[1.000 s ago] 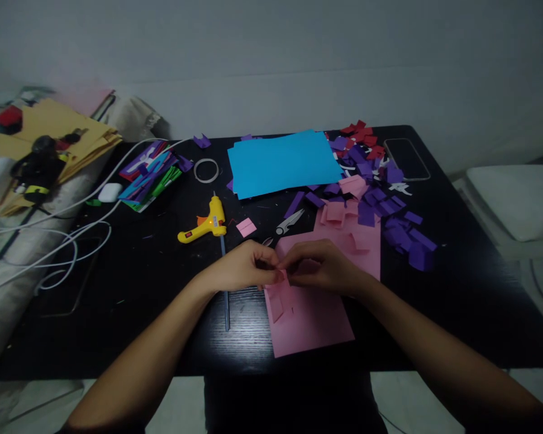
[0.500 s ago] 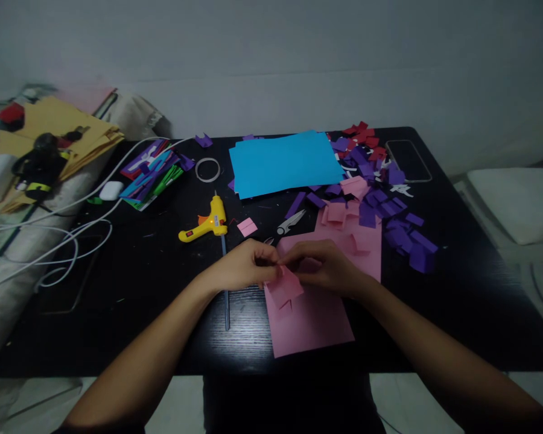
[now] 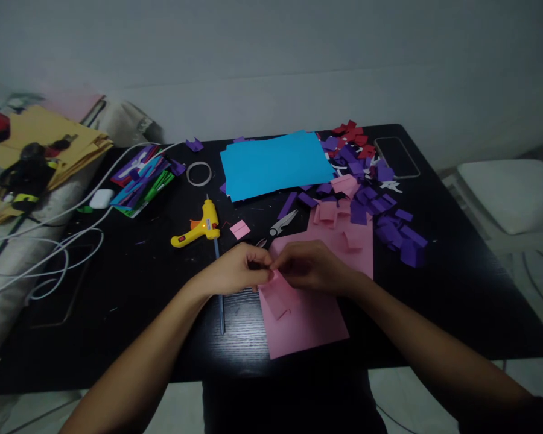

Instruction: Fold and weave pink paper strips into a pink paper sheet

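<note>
Both hands meet over a pink paper sheet (image 3: 308, 337) on the black table. Between their fingertips is a small folded piece of pink paper (image 3: 277, 296), its lower part hanging toward the sheet. My left hand (image 3: 238, 268) pinches its upper left edge, thumb against fingers. My right hand (image 3: 314, 265) is closed on the same piece from the other side, its fingertips touching or nearly touching the left ones. Scissors (image 3: 283, 223) lie just beyond the hands, their handles partly hidden. Left of them is a small creased pink paper rectangle (image 3: 240, 229).
A yellow glue gun (image 3: 199, 226) with a grey glue stick (image 3: 221, 313) lies left of my hands. Blue sheets (image 3: 276, 166) are stacked behind. Purple paper pieces (image 3: 391, 232) and red scraps (image 3: 355, 134) lie at right, near a phone (image 3: 397, 158). White cables (image 3: 67, 256) loop at left.
The whole view has shifted slightly, so the table's things appear further left. My hands still hold the pink piece, which now hangs a little differently, its lower flap less spread.
</note>
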The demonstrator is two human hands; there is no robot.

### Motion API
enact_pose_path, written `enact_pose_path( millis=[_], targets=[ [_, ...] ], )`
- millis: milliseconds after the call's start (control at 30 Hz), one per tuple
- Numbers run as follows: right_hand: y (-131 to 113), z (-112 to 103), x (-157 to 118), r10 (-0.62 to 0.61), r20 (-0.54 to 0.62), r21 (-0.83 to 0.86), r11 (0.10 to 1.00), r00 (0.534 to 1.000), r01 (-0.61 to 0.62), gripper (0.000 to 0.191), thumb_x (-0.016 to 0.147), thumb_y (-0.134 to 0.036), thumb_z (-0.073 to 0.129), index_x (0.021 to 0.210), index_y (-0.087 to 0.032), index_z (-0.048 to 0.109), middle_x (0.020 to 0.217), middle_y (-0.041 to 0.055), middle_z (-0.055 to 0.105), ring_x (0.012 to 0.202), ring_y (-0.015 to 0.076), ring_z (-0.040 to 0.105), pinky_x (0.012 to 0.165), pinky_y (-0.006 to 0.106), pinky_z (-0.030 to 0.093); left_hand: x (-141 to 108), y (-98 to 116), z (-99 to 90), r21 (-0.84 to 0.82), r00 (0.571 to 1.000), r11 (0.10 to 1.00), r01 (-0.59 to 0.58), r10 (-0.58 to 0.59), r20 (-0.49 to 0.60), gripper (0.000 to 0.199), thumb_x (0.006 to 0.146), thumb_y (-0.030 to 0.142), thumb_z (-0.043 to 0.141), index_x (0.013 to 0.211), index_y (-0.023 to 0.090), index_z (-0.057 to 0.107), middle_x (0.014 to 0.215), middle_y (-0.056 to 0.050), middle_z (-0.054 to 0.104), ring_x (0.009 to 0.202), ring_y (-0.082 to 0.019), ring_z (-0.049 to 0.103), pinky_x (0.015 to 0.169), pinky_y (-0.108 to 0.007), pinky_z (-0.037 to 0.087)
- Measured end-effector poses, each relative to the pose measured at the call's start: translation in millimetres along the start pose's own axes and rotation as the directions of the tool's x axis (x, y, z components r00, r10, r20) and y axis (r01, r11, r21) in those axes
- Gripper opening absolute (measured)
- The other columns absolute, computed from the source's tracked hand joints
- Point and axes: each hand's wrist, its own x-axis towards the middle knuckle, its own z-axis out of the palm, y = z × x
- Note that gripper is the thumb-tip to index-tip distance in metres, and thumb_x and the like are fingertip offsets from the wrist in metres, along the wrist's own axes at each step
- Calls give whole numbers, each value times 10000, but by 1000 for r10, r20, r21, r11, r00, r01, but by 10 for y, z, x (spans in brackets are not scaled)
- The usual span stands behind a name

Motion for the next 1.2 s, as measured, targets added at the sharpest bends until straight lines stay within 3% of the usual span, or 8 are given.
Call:
enact_pose_path(
  millis=[333,633,933,1200],
  targets=[
    [-30,-27,37,89,-24,165,983,996,-84,110,824,-168,765,929,-167,732,858,18,712,757,132,677,684,234,549,7,-13,-51,-52,993,999,13,-19,-115,188,831,290,781,828,117,709,681,3,695,552,-87,616,555,-197,499],
    [-58,-66,32,-39,-3,62,997,999,39,136,927,-145,637,958,-189,762,881,41,720,816,157,660,721,270,493,4,-4,-45,-78,998,997,-2,-3,-59,142,839,257,770,848,120,735,712,-1,705,574,-94,630,584,-208,529],
    [-66,-48,28,6,-11,46,999,1000,-6,107,926,-146,613,892,-176,709,812,19,678,720,138,600,638,246,438,-8,-14,-17,-22,999,999,-26,25,-42,97,864,216,700,850,122,717,706,14,668,554,-89,621,570,-205,508],
    [-81,-49,25,5,24,126,992,1000,-8,132,835,-82,637,909,-170,702,858,25,689,788,145,634,701,251,482,-10,-18,-18,-41,999,999,-30,29,-23,109,876,219,694,830,120,700,698,17,661,560,-87,621,569,-201,509]
  ],
)
